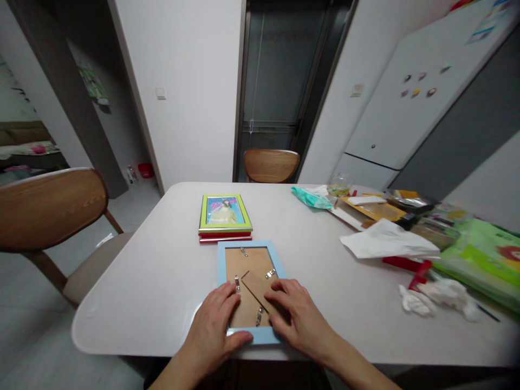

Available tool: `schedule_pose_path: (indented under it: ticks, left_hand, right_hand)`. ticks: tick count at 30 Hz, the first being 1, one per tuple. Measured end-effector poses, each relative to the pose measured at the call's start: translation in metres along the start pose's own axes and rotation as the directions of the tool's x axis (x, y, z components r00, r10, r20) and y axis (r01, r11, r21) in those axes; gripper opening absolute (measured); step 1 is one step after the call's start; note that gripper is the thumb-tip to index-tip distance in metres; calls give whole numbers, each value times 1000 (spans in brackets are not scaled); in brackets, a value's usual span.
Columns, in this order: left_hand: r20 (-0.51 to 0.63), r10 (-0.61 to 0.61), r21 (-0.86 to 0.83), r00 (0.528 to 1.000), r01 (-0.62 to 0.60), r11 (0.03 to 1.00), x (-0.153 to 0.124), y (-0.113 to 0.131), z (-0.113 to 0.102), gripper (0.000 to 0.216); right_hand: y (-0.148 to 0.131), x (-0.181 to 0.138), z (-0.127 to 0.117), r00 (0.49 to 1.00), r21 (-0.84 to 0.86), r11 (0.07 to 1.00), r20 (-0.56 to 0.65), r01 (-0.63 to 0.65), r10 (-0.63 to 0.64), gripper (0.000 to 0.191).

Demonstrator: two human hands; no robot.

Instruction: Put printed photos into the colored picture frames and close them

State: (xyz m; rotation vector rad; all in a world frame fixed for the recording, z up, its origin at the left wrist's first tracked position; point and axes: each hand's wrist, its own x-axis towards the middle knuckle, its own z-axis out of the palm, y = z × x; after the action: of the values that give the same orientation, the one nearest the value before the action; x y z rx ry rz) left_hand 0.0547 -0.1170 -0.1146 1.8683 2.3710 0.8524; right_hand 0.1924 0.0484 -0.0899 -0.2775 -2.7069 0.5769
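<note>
Low in the middle of the picture, a light blue picture frame [248,264] lies face down on the white table [162,281], brown backing up. The left hand [217,325] rests open and flat on its lower left edge, thumb along the near rim. The right hand [298,317] lies open too, fingers pressing the fold-out stand [255,284]. Just above, a green frame [225,214] sits on a red frame [225,237]. Papers [388,241] clutter the right side.
</note>
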Motion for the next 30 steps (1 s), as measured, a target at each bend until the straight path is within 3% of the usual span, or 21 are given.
schedule_pose_path:
  ticks: [3, 6, 10, 14, 18, 25, 30]
  left_hand:
    - [8, 41, -11, 999, -41, 999, -4, -2, 3, 75]
    - [44, -4, -4, 999, 5, 1000, -7, -1, 5, 90]
    - [78, -99, 7, 992, 99, 995, -7, 1, 5, 94]
    - [107, -76, -6, 991, 77, 997, -6, -2, 5, 94]
    - [146, -72, 0, 987, 73, 997, -1, -2, 3, 87]
    - [219, -216, -28, 952, 227, 973, 8, 15, -12, 59]
    - [235, -232, -52, 944, 250, 967, 8, 17, -14, 45]
  right_hand:
    - [0, 23, -2, 999, 18, 999, -5, 33, -33, 25]
    - [5, 58, 6, 1000, -39, 999, -27, -5, 4, 27]
    - [15, 100, 27, 996, -150, 985, -16, -84, 83, 21]
    - [21, 115, 43, 995, -167, 980, -22, -103, 101, 21]
    - [24, 116, 47, 992, -170, 977, -44, -127, 121, 20]
    - [28, 123, 52, 989, -140, 981, -67, -137, 129, 18]
    - [27, 129, 55, 983, -125, 976, -82, -176, 167, 17]
